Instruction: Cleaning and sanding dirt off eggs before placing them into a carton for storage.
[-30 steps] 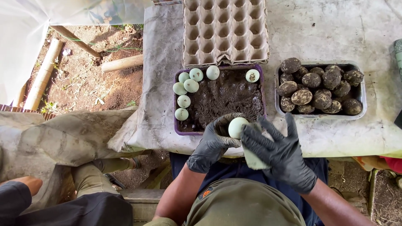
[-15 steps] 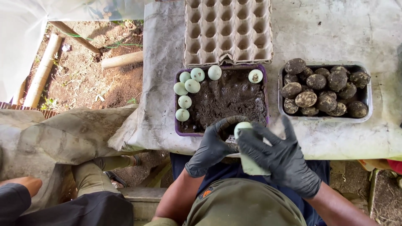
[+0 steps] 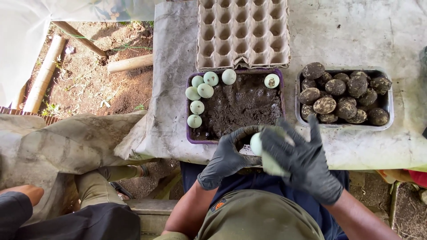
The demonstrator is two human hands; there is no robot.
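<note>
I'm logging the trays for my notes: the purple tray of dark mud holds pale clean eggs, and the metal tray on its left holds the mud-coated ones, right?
Not quite. In the head view the metal tray with the mud-coated eggs sits to the right of the purple tray, not its left. The purple tray of dark mud does hold pale clean eggs.

A single head-worn camera looks almost straight down from above the person's chest, close over the near edge of the cloth-covered table [image 3: 356, 31]. The table fills the upper right of the frame, bare ground [image 3: 89, 84] lies past its left edge, and the person's own lap sits at the bottom. No second view exists.
</note>
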